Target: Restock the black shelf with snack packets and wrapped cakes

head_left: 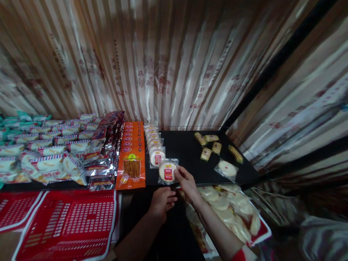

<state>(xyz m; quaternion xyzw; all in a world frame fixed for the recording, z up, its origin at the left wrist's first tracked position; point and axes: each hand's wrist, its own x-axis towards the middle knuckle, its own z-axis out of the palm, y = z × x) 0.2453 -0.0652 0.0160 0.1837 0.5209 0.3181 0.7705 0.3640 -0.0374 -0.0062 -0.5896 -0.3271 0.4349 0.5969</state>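
Observation:
Between the thumb and fingers of my right hand (186, 182) is the edge of a round white cake in a clear wrapper with a red label (167, 173). It is at the front of the black shelf (182, 146), at the near end of a row of similar wrapped cakes (154, 144). My left hand (163, 201) hovers just in front of the shelf edge, fingers loosely extended and apart, with nothing visible in it. An orange snack packet (131, 155) lies flat left of the row.
Rows of bagged snacks (44, 143) and dark red packets (107, 143) fill the left side. Small yellow packs (209, 145) and one wrapped cake (227, 169) lie at right. Below are an upturned-edge red basket (73, 220) and a basket of wrapped cakes (229, 209). Pleated curtain (151, 56) hangs behind.

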